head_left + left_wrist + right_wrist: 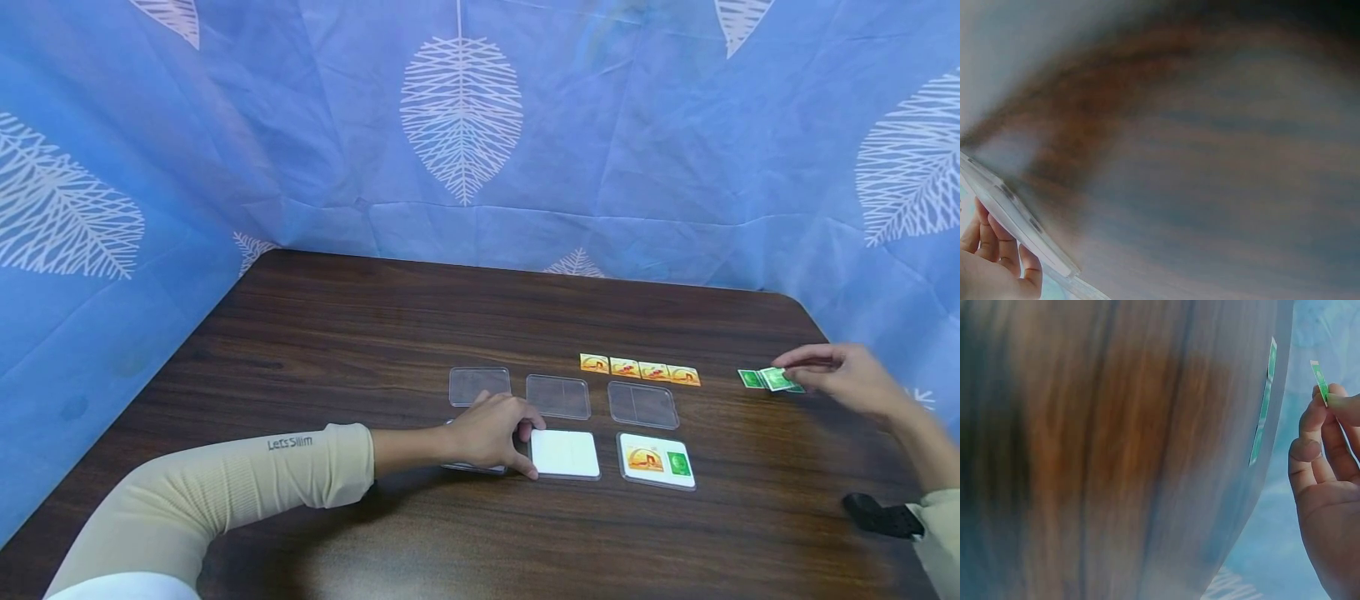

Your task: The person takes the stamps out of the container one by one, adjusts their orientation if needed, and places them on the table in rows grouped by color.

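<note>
My left hand (489, 429) holds the left side of a clear plastic case with a white card (566, 454), thumb at the near corner and index finger at the far one. Its tilted edge also shows in the left wrist view. At the right, my right hand (855, 379) pinches a green stamp (1320, 381) between thumb and fingers, raised above the table. Under it lie other green stamps (751, 379) in a row. A further case (657, 461), right of the white card, contains one orange stamp (644, 459) and one green stamp (678, 463).
Several orange stamps (624, 367) form a row behind the clear cases (558, 396). Another case (476, 469) is mostly hidden under my left hand. The brown wooden table (360, 333) ends at a blue leaf-patterned cloth (337, 150). A black strap (877, 515) is at the right sleeve.
</note>
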### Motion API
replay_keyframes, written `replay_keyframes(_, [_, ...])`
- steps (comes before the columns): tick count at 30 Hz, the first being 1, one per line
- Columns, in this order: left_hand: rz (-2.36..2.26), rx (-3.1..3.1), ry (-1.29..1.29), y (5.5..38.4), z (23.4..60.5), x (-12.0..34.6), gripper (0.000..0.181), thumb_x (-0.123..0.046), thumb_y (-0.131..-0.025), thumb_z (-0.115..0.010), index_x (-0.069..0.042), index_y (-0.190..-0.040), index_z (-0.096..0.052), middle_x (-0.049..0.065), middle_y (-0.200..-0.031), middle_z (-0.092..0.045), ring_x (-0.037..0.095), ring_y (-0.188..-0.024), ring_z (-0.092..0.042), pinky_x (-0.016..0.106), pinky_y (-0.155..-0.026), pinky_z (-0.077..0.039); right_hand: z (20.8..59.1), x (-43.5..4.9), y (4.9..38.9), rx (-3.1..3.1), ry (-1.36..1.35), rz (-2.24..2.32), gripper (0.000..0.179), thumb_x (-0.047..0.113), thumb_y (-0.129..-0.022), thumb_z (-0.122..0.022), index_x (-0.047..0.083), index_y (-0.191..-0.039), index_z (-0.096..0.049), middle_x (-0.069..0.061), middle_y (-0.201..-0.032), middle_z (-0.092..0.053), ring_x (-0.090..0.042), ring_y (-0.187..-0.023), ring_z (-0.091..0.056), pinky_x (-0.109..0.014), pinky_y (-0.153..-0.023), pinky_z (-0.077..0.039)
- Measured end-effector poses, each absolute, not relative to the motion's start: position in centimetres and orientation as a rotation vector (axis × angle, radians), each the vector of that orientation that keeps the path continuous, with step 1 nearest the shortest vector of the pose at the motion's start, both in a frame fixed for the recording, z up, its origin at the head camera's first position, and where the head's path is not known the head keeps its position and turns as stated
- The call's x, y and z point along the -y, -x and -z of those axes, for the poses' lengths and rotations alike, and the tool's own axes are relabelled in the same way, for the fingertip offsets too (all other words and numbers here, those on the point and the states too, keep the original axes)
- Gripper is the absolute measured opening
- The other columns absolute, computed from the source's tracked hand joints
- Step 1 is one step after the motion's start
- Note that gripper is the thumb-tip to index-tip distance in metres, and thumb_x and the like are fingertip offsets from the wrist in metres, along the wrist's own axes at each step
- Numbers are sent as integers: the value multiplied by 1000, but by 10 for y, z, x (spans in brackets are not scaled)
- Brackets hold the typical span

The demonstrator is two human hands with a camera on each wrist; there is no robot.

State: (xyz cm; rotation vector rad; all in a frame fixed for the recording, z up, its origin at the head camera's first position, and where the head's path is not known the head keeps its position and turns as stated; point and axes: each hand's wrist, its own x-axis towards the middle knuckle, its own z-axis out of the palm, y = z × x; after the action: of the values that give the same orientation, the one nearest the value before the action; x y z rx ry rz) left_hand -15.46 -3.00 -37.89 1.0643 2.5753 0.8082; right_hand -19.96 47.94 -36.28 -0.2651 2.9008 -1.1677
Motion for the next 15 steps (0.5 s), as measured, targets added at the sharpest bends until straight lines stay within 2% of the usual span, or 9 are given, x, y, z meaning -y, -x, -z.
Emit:
replay_keyframes(7, [-818,-2573,-1068,154,379,31,51,-25,-76,-95,-5,-118,-74,-7,-81,-59,6,-81,-47,30,-83,-32,368,-493,199,-2979,185,1069,15,4,-101,-62,5,-107,-76,32,-92,-63,1,-74,-60,-31,-56,-44])
replay_keyframes(10, [-825,-2570,-1069,154,378,31,51,-24,-76,-95,-5,-118,-74,-6,-81,-59,7,-81,-47,30,-83,-31,369,-498,198,-2985,156,1080,17,4,-102,-61,8,-106,-77,28,-88,-63,-5,-70,-57,-32,-55,-41])
replay_keyframes(15, [-816,-2573,-1068,154,379,30,51,-24,-76,-95,-5,-118,-74,-7,-81,-59,6,-81,-47,30,-83,-31,371,-505,194,-3024,118,1090,28,5,-104,-57,25,-102,-76,19,-81,-60,-13,-64,-44,-34,-53,-32])
